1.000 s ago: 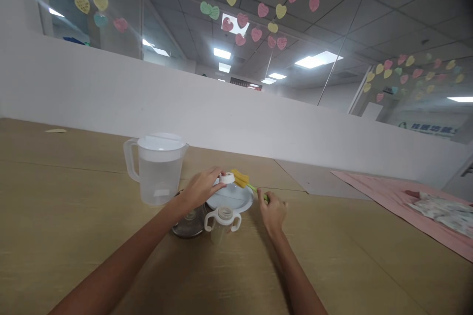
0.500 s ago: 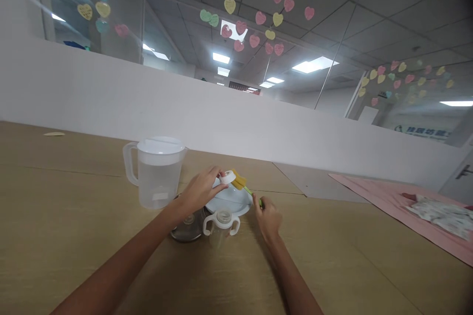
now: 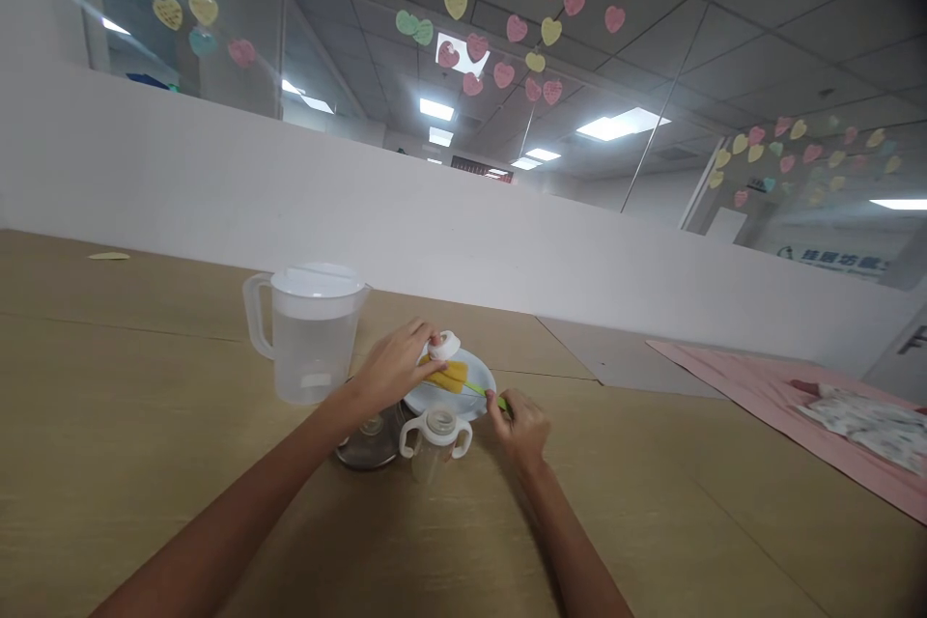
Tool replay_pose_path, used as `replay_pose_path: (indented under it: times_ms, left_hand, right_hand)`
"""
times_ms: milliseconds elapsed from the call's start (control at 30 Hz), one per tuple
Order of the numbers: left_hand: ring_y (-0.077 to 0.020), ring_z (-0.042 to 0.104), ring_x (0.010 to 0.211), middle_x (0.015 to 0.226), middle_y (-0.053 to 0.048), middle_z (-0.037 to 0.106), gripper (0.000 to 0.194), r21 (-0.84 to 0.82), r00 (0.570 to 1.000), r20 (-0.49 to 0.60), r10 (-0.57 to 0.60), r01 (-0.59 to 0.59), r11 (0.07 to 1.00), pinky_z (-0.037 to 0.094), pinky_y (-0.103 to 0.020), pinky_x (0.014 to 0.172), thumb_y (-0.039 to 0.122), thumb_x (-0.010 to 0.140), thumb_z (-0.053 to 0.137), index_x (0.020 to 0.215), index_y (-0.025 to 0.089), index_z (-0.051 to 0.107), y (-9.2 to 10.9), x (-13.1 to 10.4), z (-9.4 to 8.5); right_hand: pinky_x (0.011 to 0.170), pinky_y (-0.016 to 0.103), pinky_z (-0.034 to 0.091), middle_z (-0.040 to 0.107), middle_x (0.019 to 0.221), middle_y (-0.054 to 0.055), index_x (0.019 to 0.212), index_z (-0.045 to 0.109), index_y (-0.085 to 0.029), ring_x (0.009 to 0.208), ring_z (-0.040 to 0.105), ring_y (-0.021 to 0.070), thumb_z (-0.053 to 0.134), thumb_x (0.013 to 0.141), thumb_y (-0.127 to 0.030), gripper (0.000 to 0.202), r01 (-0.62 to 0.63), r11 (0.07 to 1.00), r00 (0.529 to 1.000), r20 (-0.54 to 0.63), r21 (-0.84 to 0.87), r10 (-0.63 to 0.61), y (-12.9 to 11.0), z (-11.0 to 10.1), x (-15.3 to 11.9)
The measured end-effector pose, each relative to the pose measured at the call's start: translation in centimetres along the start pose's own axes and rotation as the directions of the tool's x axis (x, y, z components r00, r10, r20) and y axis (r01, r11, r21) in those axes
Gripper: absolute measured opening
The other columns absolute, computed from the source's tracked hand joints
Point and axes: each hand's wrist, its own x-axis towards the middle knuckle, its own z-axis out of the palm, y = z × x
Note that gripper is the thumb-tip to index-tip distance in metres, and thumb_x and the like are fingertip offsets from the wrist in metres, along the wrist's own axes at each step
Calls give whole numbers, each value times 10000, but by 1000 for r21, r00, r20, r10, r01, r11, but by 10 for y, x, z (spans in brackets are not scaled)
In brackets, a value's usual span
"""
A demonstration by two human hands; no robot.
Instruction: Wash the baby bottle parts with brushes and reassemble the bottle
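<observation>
Between the fingertips of my left hand point(image 3: 397, 362) is a white bottle cap ring point(image 3: 444, 346), held above a pale blue bowl point(image 3: 481, 375). My right hand point(image 3: 519, 425) is closed round the green handle of a bottle brush point(image 3: 453, 377). Its yellow sponge head lies just below the ring, over the bowl, and its far end is close to my left fingers. In front of the bowl stands a clear baby bottle point(image 3: 433, 449) with two white handles and an open top. A dark, see-through lid point(image 3: 368, 449) lies beside it, partly hidden by my left wrist.
A lidded clear pitcher point(image 3: 313, 348) holding liquid stands at the left behind my arm. A pink cloth point(image 3: 753, 384) with a patterned white fabric point(image 3: 865, 425) on it lies at the far right. A white wall point(image 3: 406, 222) bounds the table's back.
The brush head has moved left and down, from beside the ring to beneath it. The ring has tilted a little in my left hand.
</observation>
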Motion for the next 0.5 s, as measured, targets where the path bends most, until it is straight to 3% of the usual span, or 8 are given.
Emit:
replay_pose_path:
  times_ms: [200,300,400,500]
  left_hand:
    - [-186,529,815,912,-29,523,205,104,999,44,1,-5,995,405,-289,699,387,813,475,868,190,487,1,0,-4]
    - [-192,528,837,930,-40,525,200,156,999,54,-7,-1,988,407,-290,706,373,820,474,889,185,486,1,-1,-6]
    - [-201,526,882,958,-54,533,167,198,998,55,-38,26,980,409,-300,749,329,825,474,895,179,496,-2,-1,-8]
    - [-202,523,905,1001,-63,536,156,222,996,67,-57,40,974,412,-310,777,278,823,464,935,178,511,-6,-2,-6]
  right_hand:
    - [508,224,242,465,465,-17,503,484,-165,464,408,84,405,852,-451,459,-58,998,998,17,15,58,1,2,-1]
    - [491,221,219,463,472,-20,511,474,-165,461,390,85,379,848,-500,485,-220,976,975,45,5,219,2,1,2]
    - [472,215,196,455,478,-25,530,480,-164,453,360,83,335,853,-532,511,-411,911,910,60,16,410,4,-3,6]
    - [483,210,218,444,486,-24,544,487,-162,465,363,85,312,868,-517,512,-400,914,917,23,72,399,7,-6,7]
